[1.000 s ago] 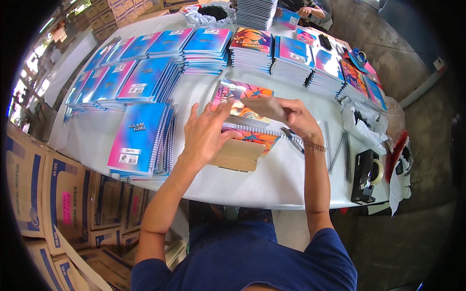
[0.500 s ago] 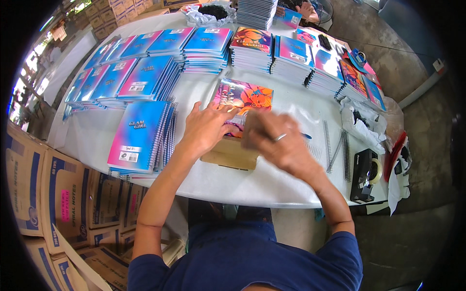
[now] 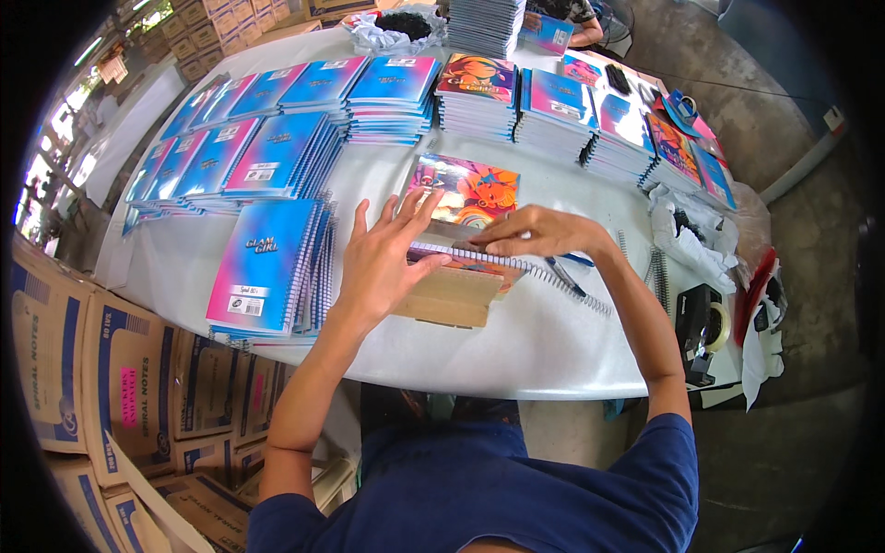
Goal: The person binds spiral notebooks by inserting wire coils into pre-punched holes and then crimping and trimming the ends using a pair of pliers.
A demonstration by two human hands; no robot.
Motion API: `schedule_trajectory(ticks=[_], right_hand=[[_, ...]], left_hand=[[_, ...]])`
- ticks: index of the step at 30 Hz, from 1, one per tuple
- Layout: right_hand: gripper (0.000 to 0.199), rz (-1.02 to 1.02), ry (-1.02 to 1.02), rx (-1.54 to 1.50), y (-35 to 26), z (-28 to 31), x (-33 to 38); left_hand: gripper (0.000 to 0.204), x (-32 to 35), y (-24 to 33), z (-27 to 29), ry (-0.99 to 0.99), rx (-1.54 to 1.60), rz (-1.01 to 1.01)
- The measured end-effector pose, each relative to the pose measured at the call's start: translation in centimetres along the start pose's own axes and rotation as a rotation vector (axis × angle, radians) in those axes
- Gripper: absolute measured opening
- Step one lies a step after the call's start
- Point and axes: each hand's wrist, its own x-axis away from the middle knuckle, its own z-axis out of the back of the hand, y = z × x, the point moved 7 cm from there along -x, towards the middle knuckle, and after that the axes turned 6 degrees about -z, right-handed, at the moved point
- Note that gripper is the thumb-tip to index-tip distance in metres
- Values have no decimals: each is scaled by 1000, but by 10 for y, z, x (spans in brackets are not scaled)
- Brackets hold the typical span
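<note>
A notebook (image 3: 470,189) with a bright orange and purple cover lies in front of me, its bound edge raised near a brown cardboard piece (image 3: 442,302). A metal spiral coil (image 3: 516,264) runs along that edge, and its loose end sticks out to the right. My left hand (image 3: 395,244) has its fingers spread over the notebook's left side, thumb beside the coil. My right hand (image 3: 539,232) is closed, fingertips bent down at the bound edge above the coil; what they grip is hidden. A dark pen (image 3: 564,276) lies by the coil's free end.
Stacks of blue-pink spiral notebooks (image 3: 267,263) stand at the left and along the back. Loose coils (image 3: 657,276), a tape dispenser (image 3: 702,334) and a plastic bag (image 3: 687,230) lie at the right. Cartons (image 3: 134,378) are piled at the lower left. Another person's arm (image 3: 586,35) shows at the back.
My right hand, blurred before, has moved up to the notebook's bound edge, and the coil along it now shows plainly. My left hand's fingers have spread and lifted somewhat.
</note>
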Motion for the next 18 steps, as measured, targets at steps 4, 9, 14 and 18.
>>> schedule_trajectory(ticks=[4, 9, 14, 18], right_hand=[[50, 87, -15, -373, 7, 13, 5], [46, 238, -41, -522, 8, 2, -6], [40, 168, 54, -114, 3, -10, -32], [37, 256, -40, -614, 16, 0, -16]], left_hand=[[79, -1, 2, -2, 20, -72, -30], [80, 1, -3, 4, 29, -74, -3], [89, 3, -6, 6, 60, 48, 80], [105, 4, -12, 11, 225, 242, 118]])
